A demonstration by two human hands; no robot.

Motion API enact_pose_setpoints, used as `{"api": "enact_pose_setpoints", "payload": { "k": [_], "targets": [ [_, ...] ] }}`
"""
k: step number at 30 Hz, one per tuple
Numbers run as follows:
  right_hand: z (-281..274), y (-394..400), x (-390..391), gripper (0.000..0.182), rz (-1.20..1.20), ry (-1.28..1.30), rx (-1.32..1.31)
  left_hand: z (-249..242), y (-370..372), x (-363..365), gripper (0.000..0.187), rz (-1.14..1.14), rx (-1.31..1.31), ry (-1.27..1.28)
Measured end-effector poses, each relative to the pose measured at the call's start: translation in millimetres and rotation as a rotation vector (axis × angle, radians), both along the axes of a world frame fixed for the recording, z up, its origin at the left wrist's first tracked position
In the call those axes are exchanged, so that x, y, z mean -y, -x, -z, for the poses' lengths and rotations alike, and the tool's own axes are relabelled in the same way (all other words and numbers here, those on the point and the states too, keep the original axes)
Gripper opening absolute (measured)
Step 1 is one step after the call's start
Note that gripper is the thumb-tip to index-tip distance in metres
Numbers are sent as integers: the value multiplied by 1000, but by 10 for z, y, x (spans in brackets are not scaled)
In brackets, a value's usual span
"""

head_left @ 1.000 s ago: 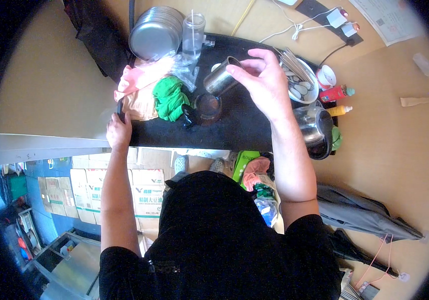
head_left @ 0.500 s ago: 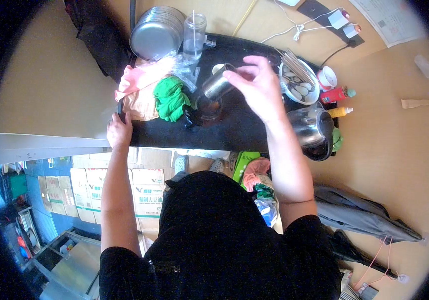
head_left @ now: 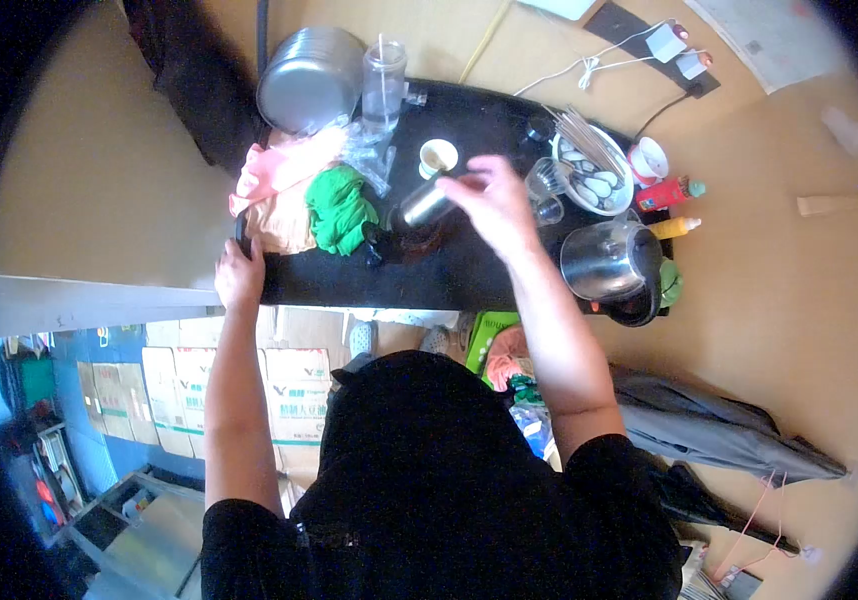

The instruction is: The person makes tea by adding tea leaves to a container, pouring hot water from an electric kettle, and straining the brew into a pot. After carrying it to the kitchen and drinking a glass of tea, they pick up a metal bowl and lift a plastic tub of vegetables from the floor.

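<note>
My left hand (head_left: pixel 239 275) is closed at the table's left end, around the lower part of a narrow black object (head_left: pixel 241 228) whose kind I cannot make out. My right hand (head_left: pixel 494 203) pinches the upper end of a shiny metal cup (head_left: pixel 426 206), tilted low over the black table. The palm and curled fingers partly hide this grip. Just beyond the cup stands a small white cup (head_left: pixel 438 157) with something brownish inside. A bunched green cloth (head_left: pixel 341 210) lies between my hands, with pink cloth (head_left: pixel 284 170) beside it.
Stacked metal plates (head_left: pixel 309 82) and a clear jar with a straw (head_left: pixel 383 88) stand at the back left. On the right are a white bowl of spoons and chopsticks (head_left: pixel 624 200), clear cups (head_left: pixel 547 180), a metal kettle (head_left: pixel 604 262), a red bottle (head_left: pixel 664 193) and a yellow bottle (head_left: pixel 677 228).
My right hand and the metal cup have moved nearer to me and slightly left, uncovering the white cup and clear cups. My left hand stays in place. The view has shifted slightly.
</note>
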State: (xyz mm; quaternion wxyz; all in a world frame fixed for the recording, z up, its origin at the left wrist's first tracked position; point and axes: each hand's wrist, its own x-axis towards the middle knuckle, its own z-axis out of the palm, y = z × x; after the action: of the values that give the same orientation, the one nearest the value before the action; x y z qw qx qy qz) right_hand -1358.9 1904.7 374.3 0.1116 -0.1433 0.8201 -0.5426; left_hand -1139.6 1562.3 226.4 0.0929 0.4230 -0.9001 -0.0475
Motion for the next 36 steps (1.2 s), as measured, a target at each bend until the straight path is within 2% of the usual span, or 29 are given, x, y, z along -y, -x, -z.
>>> {"api": "enact_pose_setpoints", "payload": {
  "k": [2,5,8,11,13,15,17,19,20,22,24,27,30,33,34,35,36],
  "targets": [
    [254,58,-21,65,32,-110,23,-27,12,-15,52,0,3,-15],
    [187,170,-26,68,98,-1,36,-73,24,-47,52,-7,14,-11],
    [184,464,21,67,246,19,-70,-69,21,-33,54,-2,18,-17],
    [350,718,120,65,376,-179,-147,-27,-9,-33,53,3,-37,-12],
    [449,769,175,71,406,-217,-47,-46,11,-32,53,2,-32,-78],
    [475,660,229,73,410,-259,21,-11,5,-27,52,2,-32,-11],
    [625,571,213,74,407,-268,-75,47,27,24,50,43,-45,18],
    [723,409,62,65,435,-260,-342,111,-25,47,49,43,-59,16],
    [751,304,-86,64,439,-213,-460,-13,11,-28,49,-16,-15,-39],
    [874,31,-319,78,667,-203,-598,68,-27,6,50,16,-40,1],
    [1098,-137,-590,89,727,-73,-520,18,-23,1,50,44,-42,9],
    [1352,-132,-778,90,798,-197,-432,-92,-8,-59,49,33,3,5],
    [1537,97,-833,72,799,-347,-446,-14,-40,-28,47,102,-91,46],
    [1511,229,-861,45,713,-368,-546,-115,-45,-77,47,95,-61,-16],
    [1486,243,-873,31,712,-371,-623,-48,-71,-35,49,126,-125,-22],
    [1547,267,-906,28,691,-332,-718,-9,-91,-20,50,136,-159,-22],
    [1559,231,-908,28,690,-344,-637,5,-100,-18,52,143,-191,-21]
  ]
}}
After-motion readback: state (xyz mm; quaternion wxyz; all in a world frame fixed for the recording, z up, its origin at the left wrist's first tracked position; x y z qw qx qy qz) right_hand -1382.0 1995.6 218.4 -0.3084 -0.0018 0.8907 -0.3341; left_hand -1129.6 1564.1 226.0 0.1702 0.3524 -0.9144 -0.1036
